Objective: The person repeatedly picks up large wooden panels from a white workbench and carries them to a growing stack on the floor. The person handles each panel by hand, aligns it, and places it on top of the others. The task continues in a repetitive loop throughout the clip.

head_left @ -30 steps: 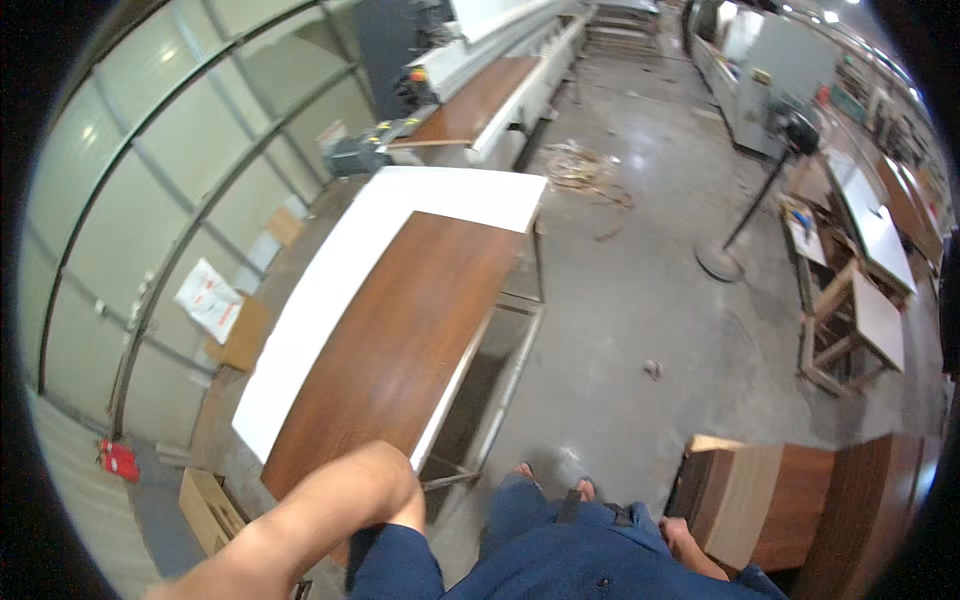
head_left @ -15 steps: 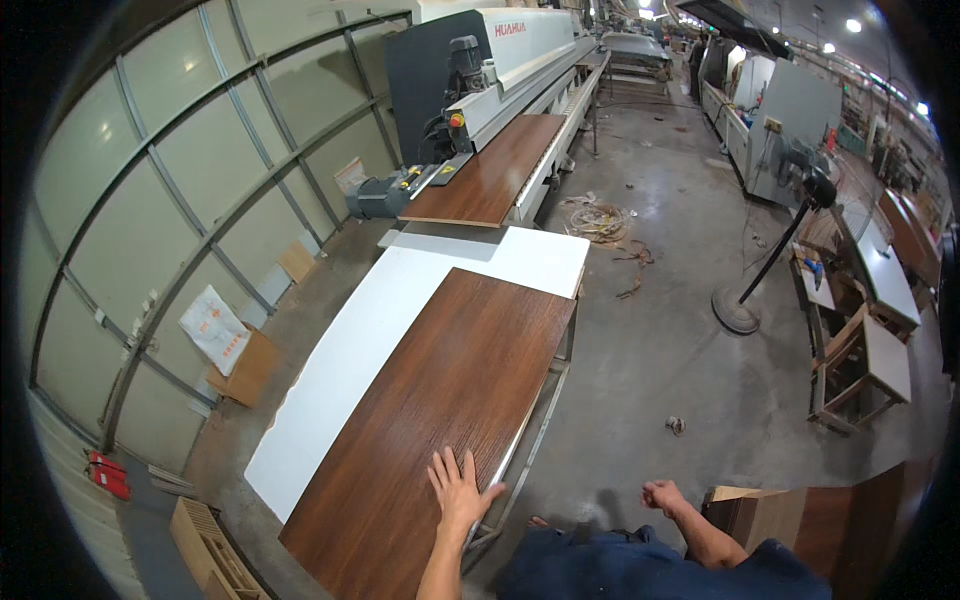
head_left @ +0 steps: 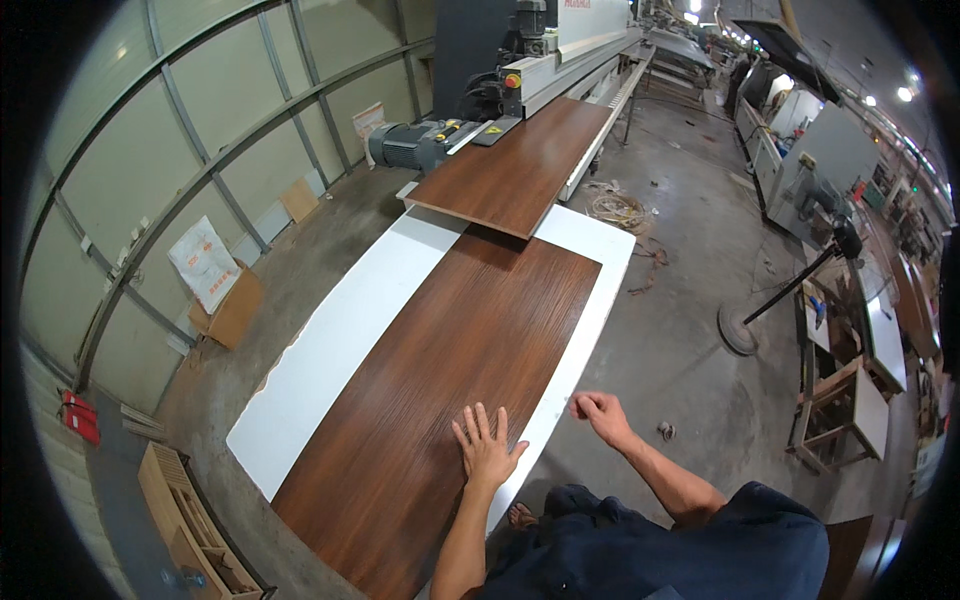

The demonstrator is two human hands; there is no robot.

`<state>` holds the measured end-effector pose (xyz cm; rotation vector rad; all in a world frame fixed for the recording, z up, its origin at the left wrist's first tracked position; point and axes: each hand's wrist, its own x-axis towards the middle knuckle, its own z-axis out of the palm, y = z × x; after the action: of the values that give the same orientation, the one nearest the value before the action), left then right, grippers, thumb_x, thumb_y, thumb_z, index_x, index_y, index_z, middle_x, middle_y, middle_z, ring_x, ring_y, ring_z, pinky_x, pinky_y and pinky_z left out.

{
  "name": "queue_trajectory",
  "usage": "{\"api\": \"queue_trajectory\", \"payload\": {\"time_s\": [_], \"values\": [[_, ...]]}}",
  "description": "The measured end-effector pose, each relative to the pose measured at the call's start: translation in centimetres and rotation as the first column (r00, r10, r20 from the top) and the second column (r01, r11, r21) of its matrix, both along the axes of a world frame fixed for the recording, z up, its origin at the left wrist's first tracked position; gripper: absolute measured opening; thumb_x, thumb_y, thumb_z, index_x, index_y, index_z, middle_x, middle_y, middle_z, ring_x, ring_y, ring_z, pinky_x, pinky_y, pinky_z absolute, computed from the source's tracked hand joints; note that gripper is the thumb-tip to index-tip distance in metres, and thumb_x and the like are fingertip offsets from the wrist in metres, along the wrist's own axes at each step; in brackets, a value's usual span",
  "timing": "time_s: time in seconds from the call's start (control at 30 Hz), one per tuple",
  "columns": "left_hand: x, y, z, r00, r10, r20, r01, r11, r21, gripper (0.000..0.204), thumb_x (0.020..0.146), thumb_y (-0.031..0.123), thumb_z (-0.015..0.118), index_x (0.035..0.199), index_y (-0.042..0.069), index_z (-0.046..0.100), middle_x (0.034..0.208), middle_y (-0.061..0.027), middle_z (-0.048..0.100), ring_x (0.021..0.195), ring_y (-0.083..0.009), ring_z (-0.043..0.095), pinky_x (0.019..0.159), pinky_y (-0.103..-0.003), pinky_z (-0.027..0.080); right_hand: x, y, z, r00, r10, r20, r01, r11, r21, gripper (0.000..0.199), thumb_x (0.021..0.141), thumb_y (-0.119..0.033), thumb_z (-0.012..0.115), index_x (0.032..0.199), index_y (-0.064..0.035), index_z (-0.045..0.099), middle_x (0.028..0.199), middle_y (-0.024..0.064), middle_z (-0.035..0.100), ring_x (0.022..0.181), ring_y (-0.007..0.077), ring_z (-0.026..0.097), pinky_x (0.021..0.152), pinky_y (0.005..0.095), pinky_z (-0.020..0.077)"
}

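My left hand (head_left: 487, 450) lies flat with fingers spread on a dark brown wood-grain panel (head_left: 440, 350). Under that panel is a larger white board (head_left: 330, 350), showing along both its sides. My right hand (head_left: 600, 415) hangs in the air just right of the white board's edge, its fingers curled closed and nothing visible in them. A second brown panel (head_left: 520, 165) juts out of the long machine (head_left: 575, 65), and its near end overhangs the far end of the first panel.
A grey motor (head_left: 405, 145) sits at the machine's near end. Left stand a cardboard box (head_left: 228, 305) with a white sack and a slatted wooden piece (head_left: 190, 520). A black pole on a round base (head_left: 738, 328) and a wooden stand (head_left: 845, 415) are on the right.
The far panel has come out of the machine toward me, over the near panel. The near panel has shifted left on the white board. My right hand has moved forward and left.
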<state>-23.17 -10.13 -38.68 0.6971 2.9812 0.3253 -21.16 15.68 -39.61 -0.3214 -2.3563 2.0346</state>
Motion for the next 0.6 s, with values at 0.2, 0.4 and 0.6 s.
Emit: {"api": "queue_trajectory", "payload": {"time_s": [0.2, 0.4, 0.6], "values": [[-1.0, -0.9, 0.0, 0.995, -0.096, 0.018, 0.094, 0.989, 0.111, 0.067, 0.08, 0.041, 0.061, 0.136, 0.009, 0.044, 0.147, -0.0241, 0.023, 0.137, -0.0428, 0.015, 0.11, -0.06, 0.006, -12.5, -0.6, 3.2, 0.995, -0.032, 0.09, 0.06, 0.939, -0.338, 0.024, 0.095, -0.019, 0.052, 0.098, 0.0032, 0.06, 0.084, 0.0051, 0.063, 0.07, 0.0114, 0.059, 0.061, 0.0248, 0.0486], [-1.7, 0.0, -0.2, 0.999, 0.042, 0.008, -0.042, 0.927, 0.373, 0.055, 0.077, 0.037, 0.066, 0.123, 0.008, 0.058, 0.144, -0.0159, 0.034, 0.136, -0.0364, 0.023, 0.111, -0.055, 0.009, -25.3, 0.1, 2.8, 0.987, 0.006, 0.162, 0.089, 0.817, -0.569, 0.032, 0.093, -0.029, 0.058, 0.105, -0.0006, 0.054, 0.092, 0.0084, 0.059, 0.073, 0.0159, 0.059, 0.061, 0.0276, 0.0515], [-5.0, 1.6, 0.9, 0.944, 0.323, 0.073, -0.308, 0.772, 0.557, 0.04, 0.084, 0.027, 0.062, 0.113, -0.001, 0.062, 0.121, -0.0201, 0.058, 0.119, -0.0354, 0.048, 0.105, -0.048, 0.03, -34.4, -0.1, 4.1, 0.986, -0.013, 0.164, 0.123, 0.726, -0.676, 0.037, 0.09, -0.037, 0.06, 0.101, -0.0017, 0.055, 0.087, 0.0059, 0.059, 0.07, 0.0146, 0.059, 0.06, 0.0255, 0.0505]]}}
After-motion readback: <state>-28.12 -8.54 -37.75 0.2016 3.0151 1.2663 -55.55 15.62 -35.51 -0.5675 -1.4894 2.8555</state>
